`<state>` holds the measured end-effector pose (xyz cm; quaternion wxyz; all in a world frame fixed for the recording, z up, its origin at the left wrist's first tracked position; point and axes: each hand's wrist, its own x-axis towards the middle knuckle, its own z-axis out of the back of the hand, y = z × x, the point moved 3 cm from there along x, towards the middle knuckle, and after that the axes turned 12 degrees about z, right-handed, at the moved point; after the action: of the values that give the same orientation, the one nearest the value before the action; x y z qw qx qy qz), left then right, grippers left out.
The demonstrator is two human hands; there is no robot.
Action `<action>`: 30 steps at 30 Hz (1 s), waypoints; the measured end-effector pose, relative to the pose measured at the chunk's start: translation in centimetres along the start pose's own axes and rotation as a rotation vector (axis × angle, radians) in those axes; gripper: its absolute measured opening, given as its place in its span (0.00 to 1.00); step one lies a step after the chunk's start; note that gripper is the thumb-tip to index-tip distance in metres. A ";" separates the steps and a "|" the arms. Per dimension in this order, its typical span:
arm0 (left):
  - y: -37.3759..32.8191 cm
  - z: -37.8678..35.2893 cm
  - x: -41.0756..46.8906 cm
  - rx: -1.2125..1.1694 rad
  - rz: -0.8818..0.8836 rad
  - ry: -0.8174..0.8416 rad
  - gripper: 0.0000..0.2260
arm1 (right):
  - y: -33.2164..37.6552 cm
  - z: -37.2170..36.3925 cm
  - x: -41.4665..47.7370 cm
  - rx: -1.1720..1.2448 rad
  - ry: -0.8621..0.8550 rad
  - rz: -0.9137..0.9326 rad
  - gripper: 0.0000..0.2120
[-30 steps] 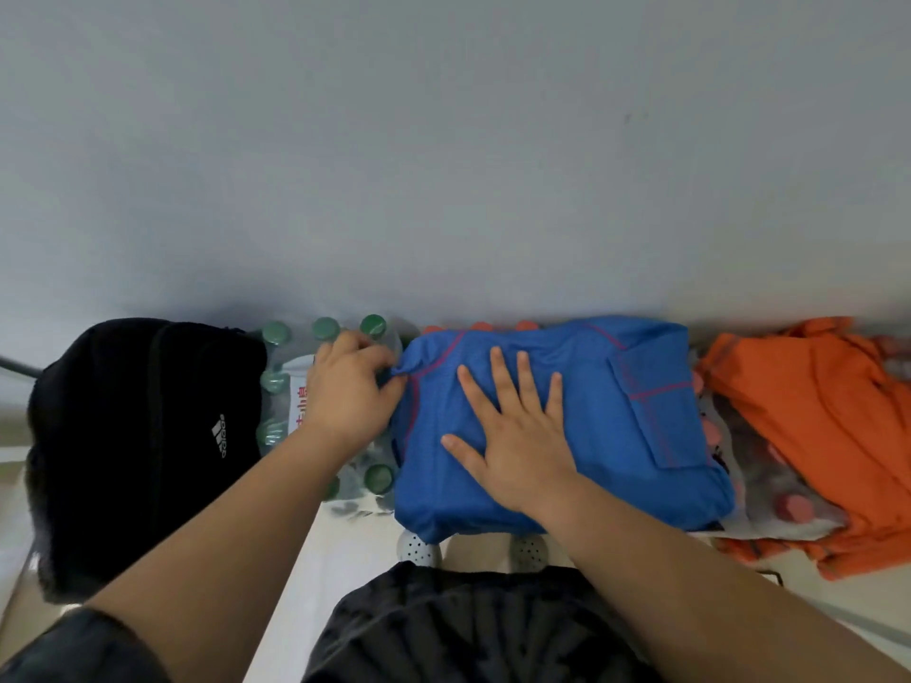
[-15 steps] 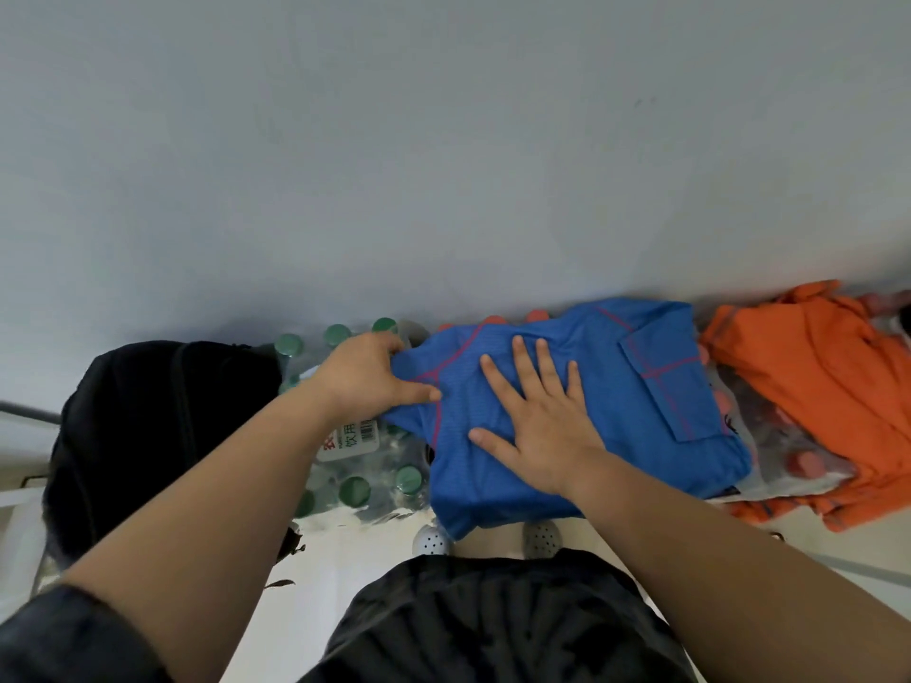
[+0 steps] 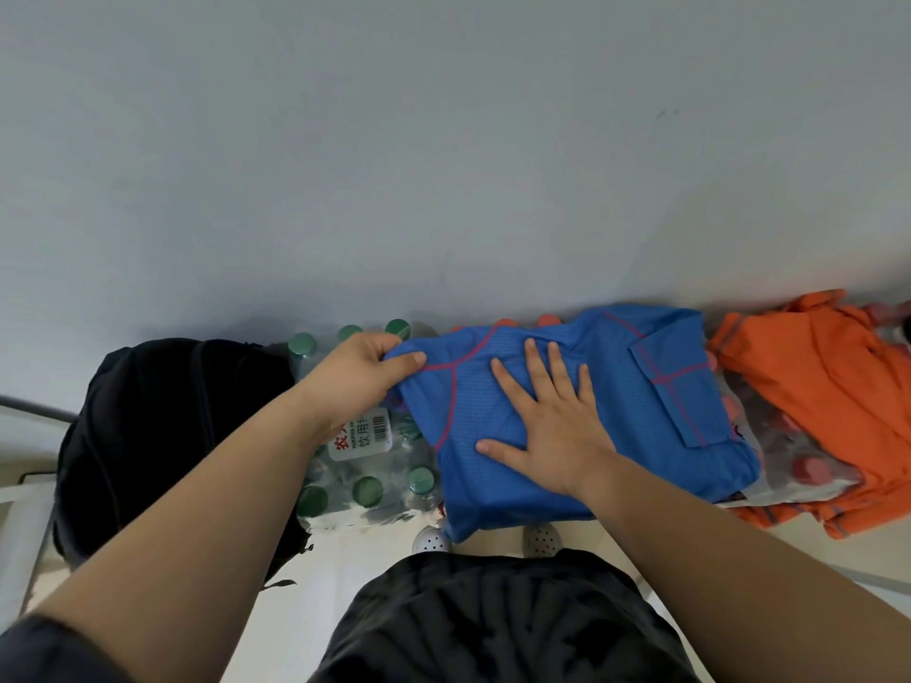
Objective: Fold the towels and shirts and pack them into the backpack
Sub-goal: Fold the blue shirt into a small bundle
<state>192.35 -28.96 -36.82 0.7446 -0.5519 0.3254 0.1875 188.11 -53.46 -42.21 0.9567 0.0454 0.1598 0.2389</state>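
Note:
A partly folded blue shirt [image 3: 636, 396] with pink seams lies on packs of bottles against the wall. My left hand [image 3: 355, 377] pinches its upper left corner between thumb and fingers. My right hand [image 3: 552, 431] lies flat on the middle of the shirt, fingers spread, pressing it down. A black backpack [image 3: 162, 436] stands to the left, beside my left forearm. An orange shirt [image 3: 828, 401] lies crumpled at the right.
A shrink-wrapped pack of green-capped water bottles [image 3: 365, 465] sits between the backpack and the blue shirt. Another pack with red caps [image 3: 798, 460] lies under the shirts at the right. A grey wall rises directly behind. My shoes [image 3: 542, 539] show below.
My left hand has pulled the blue shirt's left corner slightly rightward and tightened its pinch. The right hand stays flat on the shirt. The view has shifted a little to the left.

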 end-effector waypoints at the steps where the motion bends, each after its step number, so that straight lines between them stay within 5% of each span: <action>1: 0.3 0.1 0.0 0.014 -0.005 -0.004 0.10 | 0.0 0.0 0.0 -0.003 0.002 -0.003 0.46; 8: 1.2 0.7 -0.5 0.425 0.155 -0.056 0.11 | 0.0 0.1 0.2 -0.003 0.012 -0.019 0.45; 12: 1.8 0.9 -0.7 0.229 0.162 -0.239 0.08 | -0.1 0.0 0.2 -0.006 0.021 -0.014 0.46; 17: 2.9 0.6 -1.4 -0.241 0.151 -0.251 0.18 | -0.1 0.0 0.2 -0.005 0.011 -0.012 0.46; 23: 2.6 -0.9 -2.3 -0.249 0.057 -0.249 0.01 | -0.2 0.2 0.2 0.011 0.023 -0.002 0.46; 26: 1.1 -2.1 -2.5 -0.206 -0.012 -0.257 0.06 | -0.4 0.4 0.3 0.041 0.054 0.009 0.46; 30: -2.3 -4.3 -2.9 0.150 -0.157 -0.377 0.10 | -1.0 0.9 0.5 0.108 0.127 0.057 0.45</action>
<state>190.55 -33.53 -33.98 0.8437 -0.4736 0.1495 0.2040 189.20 -54.09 -41.67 0.9337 0.0863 0.2314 0.2593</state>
